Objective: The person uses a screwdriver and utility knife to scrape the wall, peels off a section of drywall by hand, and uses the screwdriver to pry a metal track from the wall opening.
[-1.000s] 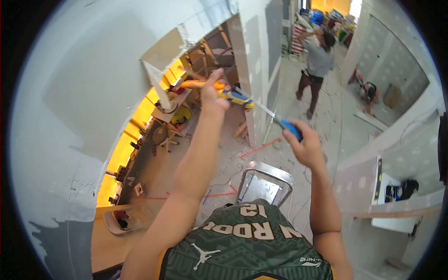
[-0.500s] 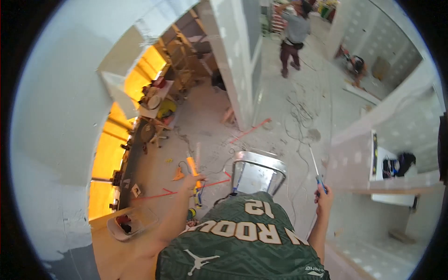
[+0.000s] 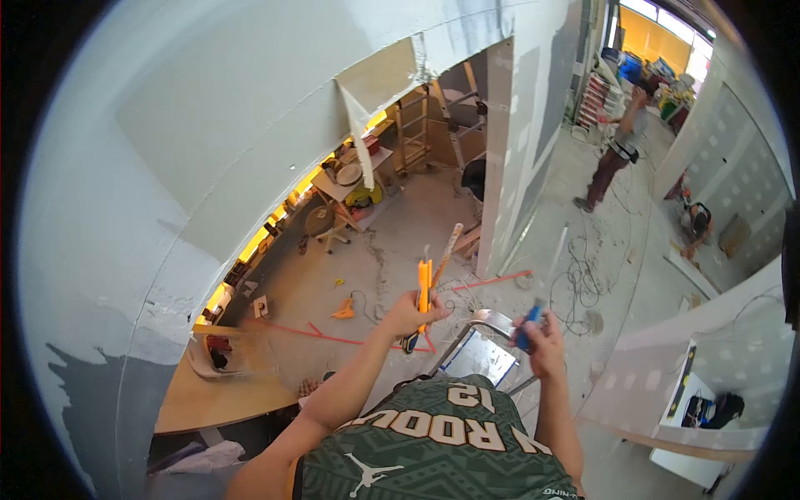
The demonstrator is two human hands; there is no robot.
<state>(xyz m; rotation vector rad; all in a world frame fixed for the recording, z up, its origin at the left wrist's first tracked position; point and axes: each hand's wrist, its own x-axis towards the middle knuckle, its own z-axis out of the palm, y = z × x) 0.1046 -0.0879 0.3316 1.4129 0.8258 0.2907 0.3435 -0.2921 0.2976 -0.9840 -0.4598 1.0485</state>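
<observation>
My left hand point(image 3: 419, 315) is closed round an orange-handled tool point(image 3: 425, 283) held upright. A long, narrow, brownish tool point(image 3: 448, 252) slants up from the same grip, and a dark and yellow end point(image 3: 409, 342) sticks out below. On the right, my right hand point(image 3: 545, 340) grips a blue-handled tool point(image 3: 528, 327) with a short grey metal end showing; its exact kind is hard to make out. Both hands are raised in front of my body. Beneath them, a metal stepladder point(image 3: 481, 358) stands close before me, its rail near my right hand.
Cables point(image 3: 575, 287) and red tape point(image 3: 342, 337) lie across the floor, near an orange power tool point(image 3: 343, 308). At left, a plastic tub point(image 3: 208, 354) sits on a wooden surface point(image 3: 225, 398). One person point(image 3: 617, 150) stands in the corridor; another point(image 3: 693, 223) crouches at right.
My view has turned left, shifting the room rightward. My hands have come up and closer together. The blue-handled tool has swung, its long metal part no longer showing at full length.
</observation>
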